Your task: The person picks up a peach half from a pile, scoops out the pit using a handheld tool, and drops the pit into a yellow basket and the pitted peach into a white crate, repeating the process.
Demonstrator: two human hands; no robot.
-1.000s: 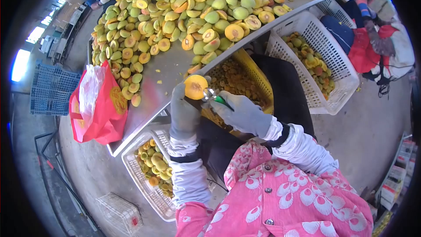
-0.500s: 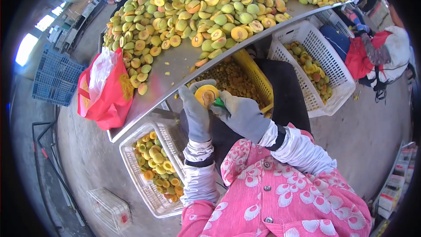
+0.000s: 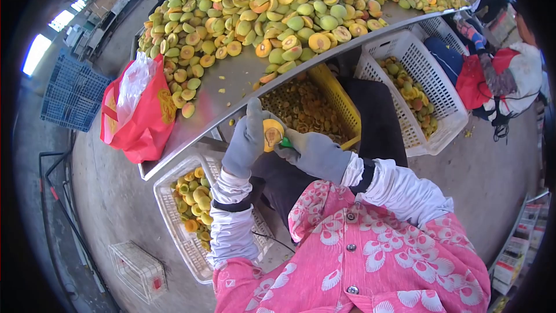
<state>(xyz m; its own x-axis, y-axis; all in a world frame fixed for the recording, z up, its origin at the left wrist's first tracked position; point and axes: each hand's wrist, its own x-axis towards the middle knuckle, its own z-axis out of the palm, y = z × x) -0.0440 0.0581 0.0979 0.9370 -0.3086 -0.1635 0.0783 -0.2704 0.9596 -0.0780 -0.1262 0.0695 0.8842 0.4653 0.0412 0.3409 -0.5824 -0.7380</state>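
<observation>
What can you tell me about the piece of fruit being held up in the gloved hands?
It is a cut half of fruit, roughly oval, with yellow-orange flesh around a darker brownish middle. Its cut face is turned up toward the viewer; the skin side is mostly hidden. The gloved left hand grips it in front of the body. At its right edge is the green handle held in the right hand; whether a tip enters the flesh is too small to tell.

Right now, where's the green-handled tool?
Head view, near centre: green-handled tool in the right hand, beside the cut fruit half in the left hand.
</observation>
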